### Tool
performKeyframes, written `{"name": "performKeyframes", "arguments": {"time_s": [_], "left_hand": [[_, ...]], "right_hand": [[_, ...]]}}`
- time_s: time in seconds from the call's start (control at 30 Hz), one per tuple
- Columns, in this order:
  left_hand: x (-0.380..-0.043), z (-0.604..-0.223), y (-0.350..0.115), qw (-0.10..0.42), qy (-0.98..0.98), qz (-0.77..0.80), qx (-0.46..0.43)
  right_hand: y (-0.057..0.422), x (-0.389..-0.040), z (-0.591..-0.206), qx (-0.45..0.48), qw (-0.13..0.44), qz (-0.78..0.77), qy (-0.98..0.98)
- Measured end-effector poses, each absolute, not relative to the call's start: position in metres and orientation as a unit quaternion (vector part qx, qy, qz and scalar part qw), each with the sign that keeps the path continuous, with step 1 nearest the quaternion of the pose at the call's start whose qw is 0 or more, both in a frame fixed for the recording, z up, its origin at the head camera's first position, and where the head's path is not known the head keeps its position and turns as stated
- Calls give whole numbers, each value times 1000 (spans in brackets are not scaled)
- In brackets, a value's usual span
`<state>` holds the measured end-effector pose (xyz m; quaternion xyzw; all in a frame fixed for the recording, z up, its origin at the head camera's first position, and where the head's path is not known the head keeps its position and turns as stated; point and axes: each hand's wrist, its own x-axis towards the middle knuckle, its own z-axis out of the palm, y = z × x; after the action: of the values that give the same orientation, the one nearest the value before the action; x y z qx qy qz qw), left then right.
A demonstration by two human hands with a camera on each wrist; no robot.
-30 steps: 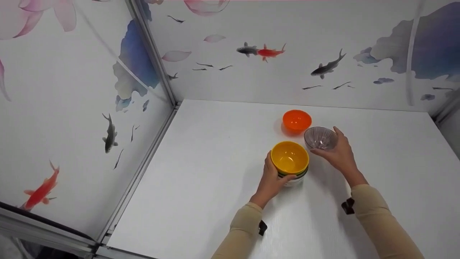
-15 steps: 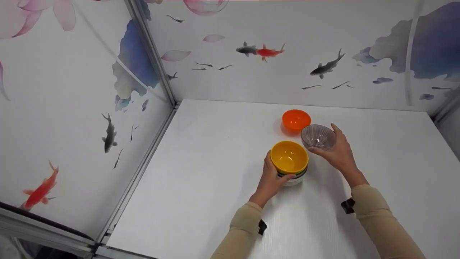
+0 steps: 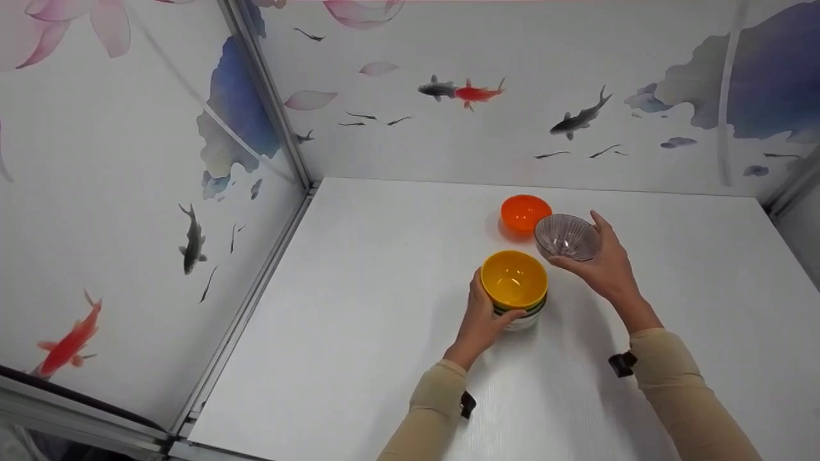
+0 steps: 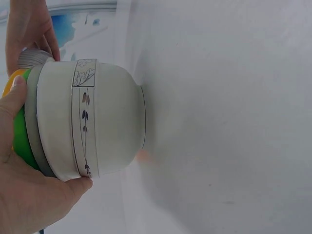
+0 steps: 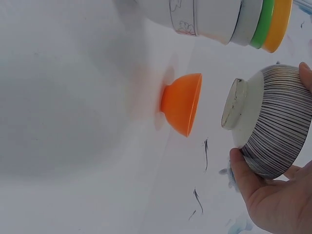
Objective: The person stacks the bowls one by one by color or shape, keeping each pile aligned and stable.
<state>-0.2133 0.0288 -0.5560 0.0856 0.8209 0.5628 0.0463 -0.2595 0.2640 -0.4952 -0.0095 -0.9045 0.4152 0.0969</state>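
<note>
My left hand (image 3: 480,320) grips the side of a bowl stack, thumb and fingers round it. Topmost is a yellow bowl (image 3: 514,280); in the left wrist view a green bowl (image 4: 22,141) and a grey rim (image 4: 33,107) show beneath it, above a white bowl (image 4: 114,117) with a leaf pattern that stands on the table. Right of the stack, my right hand (image 3: 605,266) holds a bowl with thin dark stripes (image 5: 278,117) by its side, thumb low and fingers at the rim. This bowl is in the air, tilted, its pale foot visible in the right wrist view.
An orange bowl (image 3: 525,213) stands upright on the white table (image 3: 359,307) behind the stack, partly overlapped by the striped bowl in the head view. White panels (image 3: 448,141) painted with fish rise at the back and left, joined by a metal frame post (image 3: 272,96).
The right hand has raised the striped bowl slightly and brought it a little toward the orange bowl's side in the head view. The left hand keeps its grip on the stack.
</note>
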Motion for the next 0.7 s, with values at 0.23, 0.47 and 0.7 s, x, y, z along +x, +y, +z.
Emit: {"name": "performKeyframes", "arguments": {"time_s": [0.23, 0.47, 0.7], "left_hand": [[-213, -556, 29, 43, 821, 563, 88], [-213, -555, 30, 40, 822, 561, 89], [-213, -555, 29, 43, 822, 562, 85]], "right_hand": [[258, -258, -490, 6, 111, 418, -902], [252, -256, -484, 15, 117, 421, -900], [245, -254, -478, 25, 124, 423, -897]]}}
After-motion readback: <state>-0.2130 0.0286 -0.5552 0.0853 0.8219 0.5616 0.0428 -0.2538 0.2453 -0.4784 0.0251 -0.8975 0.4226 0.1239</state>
